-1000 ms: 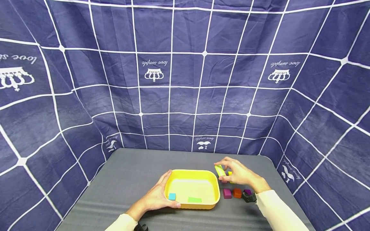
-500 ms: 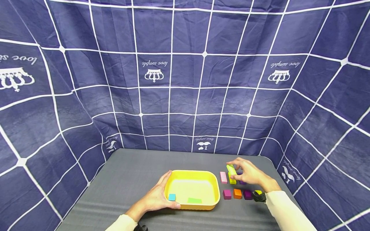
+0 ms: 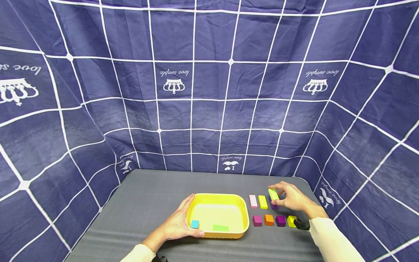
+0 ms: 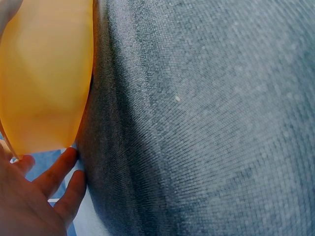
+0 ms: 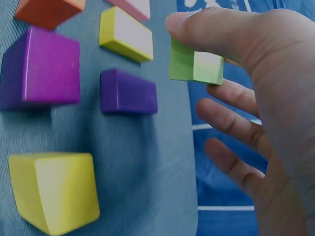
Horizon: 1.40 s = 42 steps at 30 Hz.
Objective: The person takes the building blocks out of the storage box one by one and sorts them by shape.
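Note:
My right hand point(image 3: 289, 196) pinches a light green rectangular block point(image 5: 197, 64) between thumb and fingertips, above the table. Under it in the head view sits a dark purple block point(image 5: 129, 92), partly covered. To the left of that lie a yellow flat block point(image 3: 263, 202) and a pink block point(image 3: 253, 201). My left hand point(image 3: 175, 223) holds the left end of a yellow plastic tray point(image 3: 243, 227), thumb on the near rim and fingers along the far left side. Inside the tray are a blue cube point(image 3: 194, 224) and a green block point(image 3: 220, 227).
A nearer row holds a magenta cube point(image 3: 257, 220), an orange cube point(image 3: 269, 219), a purple cube point(image 3: 280, 221) and a yellow cube point(image 3: 291, 221), beside the right wrist. Grey cloth covers the table point(image 3: 147, 193). A blue checked curtain point(image 3: 209, 112) rises behind and at both sides.
My right hand has carried the light green block to the right, from over the pink block past the yellow one to the purple one. The left hand and tray stay put.

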Each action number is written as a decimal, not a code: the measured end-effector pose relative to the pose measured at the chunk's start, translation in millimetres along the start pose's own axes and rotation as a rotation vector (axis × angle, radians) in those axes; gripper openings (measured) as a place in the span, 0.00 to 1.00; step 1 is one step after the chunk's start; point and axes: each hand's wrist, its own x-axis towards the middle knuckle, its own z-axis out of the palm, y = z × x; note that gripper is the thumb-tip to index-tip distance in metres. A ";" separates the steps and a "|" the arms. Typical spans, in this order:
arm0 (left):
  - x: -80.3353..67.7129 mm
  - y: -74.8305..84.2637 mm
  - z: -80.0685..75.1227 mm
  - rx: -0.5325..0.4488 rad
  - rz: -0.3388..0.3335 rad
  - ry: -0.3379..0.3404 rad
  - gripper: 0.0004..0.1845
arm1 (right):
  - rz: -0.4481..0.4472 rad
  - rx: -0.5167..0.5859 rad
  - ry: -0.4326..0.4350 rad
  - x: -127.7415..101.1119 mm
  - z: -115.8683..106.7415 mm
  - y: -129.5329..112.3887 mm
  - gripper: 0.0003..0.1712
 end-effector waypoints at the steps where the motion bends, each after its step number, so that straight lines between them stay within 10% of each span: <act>1: 0.1 -0.1 0.0 -0.001 0.000 0.001 0.83 | 0.005 0.002 0.000 -1.6 -0.5 1.9 0.33; 42: -0.2 1.2 1.0 0.014 0.008 0.010 0.83 | 0.202 -0.046 -0.111 -23.8 4.1 40.1 0.35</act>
